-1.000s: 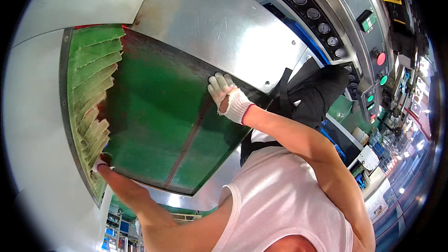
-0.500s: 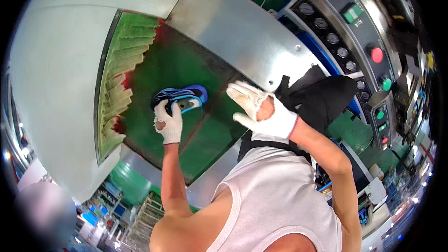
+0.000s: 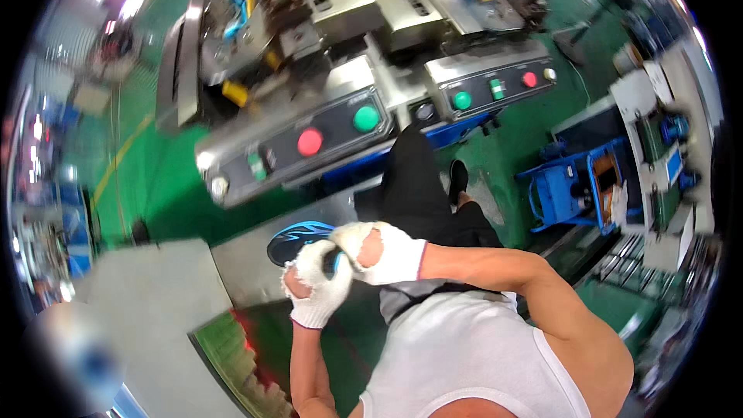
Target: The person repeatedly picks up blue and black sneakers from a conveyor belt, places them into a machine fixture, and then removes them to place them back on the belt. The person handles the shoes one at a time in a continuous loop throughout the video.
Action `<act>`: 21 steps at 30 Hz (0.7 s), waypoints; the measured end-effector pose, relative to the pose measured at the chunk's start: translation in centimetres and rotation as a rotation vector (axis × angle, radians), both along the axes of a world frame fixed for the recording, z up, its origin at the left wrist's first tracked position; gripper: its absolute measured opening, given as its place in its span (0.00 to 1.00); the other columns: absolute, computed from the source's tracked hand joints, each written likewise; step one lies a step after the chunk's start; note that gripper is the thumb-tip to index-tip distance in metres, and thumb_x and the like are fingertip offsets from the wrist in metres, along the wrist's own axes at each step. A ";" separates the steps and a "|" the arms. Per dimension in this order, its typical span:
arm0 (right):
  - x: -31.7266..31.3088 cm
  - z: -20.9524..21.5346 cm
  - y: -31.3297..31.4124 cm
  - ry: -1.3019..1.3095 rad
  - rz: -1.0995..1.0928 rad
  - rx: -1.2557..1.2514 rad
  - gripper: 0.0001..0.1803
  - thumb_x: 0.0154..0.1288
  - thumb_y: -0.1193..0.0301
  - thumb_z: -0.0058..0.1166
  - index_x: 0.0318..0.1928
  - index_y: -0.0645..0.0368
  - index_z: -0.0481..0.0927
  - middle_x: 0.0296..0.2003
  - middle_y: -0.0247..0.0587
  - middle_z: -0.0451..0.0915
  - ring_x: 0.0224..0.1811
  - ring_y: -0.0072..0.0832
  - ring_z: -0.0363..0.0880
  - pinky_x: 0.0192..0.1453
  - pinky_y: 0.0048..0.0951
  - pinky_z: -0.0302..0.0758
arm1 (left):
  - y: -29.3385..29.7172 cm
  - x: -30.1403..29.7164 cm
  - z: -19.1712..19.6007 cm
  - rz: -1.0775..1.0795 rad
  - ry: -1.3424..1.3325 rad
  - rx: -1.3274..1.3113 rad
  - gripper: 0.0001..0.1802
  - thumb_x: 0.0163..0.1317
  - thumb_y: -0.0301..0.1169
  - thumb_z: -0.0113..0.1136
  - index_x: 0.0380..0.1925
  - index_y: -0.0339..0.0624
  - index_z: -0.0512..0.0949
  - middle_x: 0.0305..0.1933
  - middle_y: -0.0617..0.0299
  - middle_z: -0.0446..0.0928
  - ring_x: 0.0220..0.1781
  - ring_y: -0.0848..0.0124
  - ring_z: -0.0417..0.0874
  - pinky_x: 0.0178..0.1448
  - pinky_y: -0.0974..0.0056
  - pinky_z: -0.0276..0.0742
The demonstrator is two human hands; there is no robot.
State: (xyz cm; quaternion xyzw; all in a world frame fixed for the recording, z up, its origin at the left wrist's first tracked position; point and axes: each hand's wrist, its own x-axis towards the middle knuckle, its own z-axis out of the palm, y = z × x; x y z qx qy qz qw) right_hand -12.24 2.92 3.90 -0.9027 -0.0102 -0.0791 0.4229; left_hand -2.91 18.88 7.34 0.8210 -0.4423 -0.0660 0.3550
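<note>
A black and bright-blue shoe upper [image 3: 289, 244] is held in front of my body, its toe pointing left. My left hand [image 3: 319, 288], in a worn white knit glove with a hole in it, is closed round the collar end of the shoe upper. From the other side, my right hand [image 3: 388, 255] in a matching torn glove has its fingers closed on the same end, touching the left hand. The gloves hide the collar and whatever the fingertips press on.
Ahead stands a metal machine with a left control panel [image 3: 309, 143] and a right control panel [image 3: 491, 87], both carrying red and green buttons. A grey-white housing [image 3: 155, 294] with green bristle-like strips [image 3: 232, 356] stands at lower left. A blue cart [image 3: 553, 193] is at the right.
My view and body have turned toward the machine with the button panels. The shoe upper has left the green bin-like area, and my right hand has come from open onto it.
</note>
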 end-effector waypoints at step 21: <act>-30.6 -6.8 -16.1 -0.274 -1.532 1.560 0.36 0.61 0.68 0.65 0.71 0.61 0.72 0.55 0.34 0.83 0.50 0.24 0.83 0.57 0.34 0.83 | -71.9 10.3 -0.8 -0.192 -0.075 -0.116 0.35 0.65 0.46 0.69 0.69 0.43 0.77 0.63 0.46 0.84 0.60 0.55 0.86 0.66 0.56 0.79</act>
